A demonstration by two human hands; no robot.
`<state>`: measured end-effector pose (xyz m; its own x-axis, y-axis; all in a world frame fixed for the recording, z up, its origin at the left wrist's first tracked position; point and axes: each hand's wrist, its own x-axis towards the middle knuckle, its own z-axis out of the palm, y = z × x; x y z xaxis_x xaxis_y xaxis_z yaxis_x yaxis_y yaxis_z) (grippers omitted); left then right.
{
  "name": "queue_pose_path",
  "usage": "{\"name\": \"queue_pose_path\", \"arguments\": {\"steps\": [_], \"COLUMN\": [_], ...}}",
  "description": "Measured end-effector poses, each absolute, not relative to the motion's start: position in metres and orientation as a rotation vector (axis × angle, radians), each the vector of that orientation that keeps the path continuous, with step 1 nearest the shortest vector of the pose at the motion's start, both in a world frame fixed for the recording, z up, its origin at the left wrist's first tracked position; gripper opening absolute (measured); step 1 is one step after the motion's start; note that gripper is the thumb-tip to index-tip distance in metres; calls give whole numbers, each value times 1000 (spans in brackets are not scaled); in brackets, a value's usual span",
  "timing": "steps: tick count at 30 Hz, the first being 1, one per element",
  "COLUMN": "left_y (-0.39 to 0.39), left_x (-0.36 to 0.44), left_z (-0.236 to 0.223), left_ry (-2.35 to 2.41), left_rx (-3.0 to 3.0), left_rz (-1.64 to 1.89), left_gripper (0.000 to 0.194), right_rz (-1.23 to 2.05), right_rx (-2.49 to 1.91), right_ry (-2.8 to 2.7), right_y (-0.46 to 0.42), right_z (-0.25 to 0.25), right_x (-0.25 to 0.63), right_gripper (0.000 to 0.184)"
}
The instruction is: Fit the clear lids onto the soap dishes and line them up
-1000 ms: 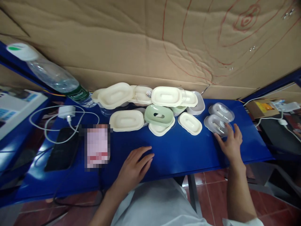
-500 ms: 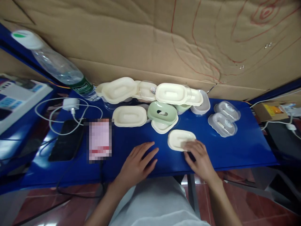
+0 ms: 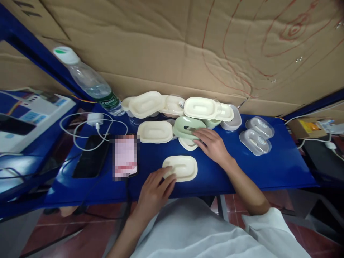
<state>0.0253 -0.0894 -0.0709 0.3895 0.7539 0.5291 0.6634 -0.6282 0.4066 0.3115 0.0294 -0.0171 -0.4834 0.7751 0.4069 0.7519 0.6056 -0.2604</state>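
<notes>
Cream lid point(image 3: 185, 167) at lower centre under the left hand's point(image 3: 154, 185) loosely open fingers, right hand point(image 3: 212, 145) touching the green lid point(image 3: 183, 132) mid-frame, grip unclear, where a careless tug could drag the overlapped pale lid point(image 3: 187, 144) askew.

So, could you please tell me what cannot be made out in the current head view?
Near cream piece: its left end is partly covered by the left hand; firmness of hold unclear.
Green tray: its near right edge is hidden by fingers of the right hand.
Lower cream piece: partly hidden beneath the green tray.
Pink-faced object: details blurred by pixelation.
White unit: cut off by the left edge.
</notes>
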Motion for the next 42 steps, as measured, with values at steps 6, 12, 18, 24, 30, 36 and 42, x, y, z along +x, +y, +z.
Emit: {"name": "queue_pose_path", "arguments": {"steps": [6, 12, 18, 24, 30, 36, 42], "left_y": [-104, -100, -97, -96, -96, -96, -94], "left_x": [11, 12, 12, 9, 8, 8, 12], "left_z": [-84, -81, -79, -87, -85, -85, -81], "left_ry": [1424, 1279, 1257, 1224, 1188, 1151, 1175], "left_rx": [2412, 2510, 2448, 2369, 2456, 2525, 2463], "left_rz": [1265, 1254, 1081, 1120, 1067, 991, 987], "left_gripper": [56, 50, 43, 40, 39, 37, 36], "right_rz": [143, 192, 202, 304, 253, 251, -8], "right_rx": [-983, -1038, -1032, -1019, -1004, -998, -1387], "right_ry": [-2330, -2352, -2393, -2385, -2392, -2387, -2277], "right_y": [-58, -97, -90, -88, -93, -93, -41], "right_z": [-16, -41, -42, -50, -61, -60, -45], "right_x": [306, 285, 276, 281, 285, 293, 329], "right_gripper": [38, 30, 29, 35, 40, 40, 39]}}
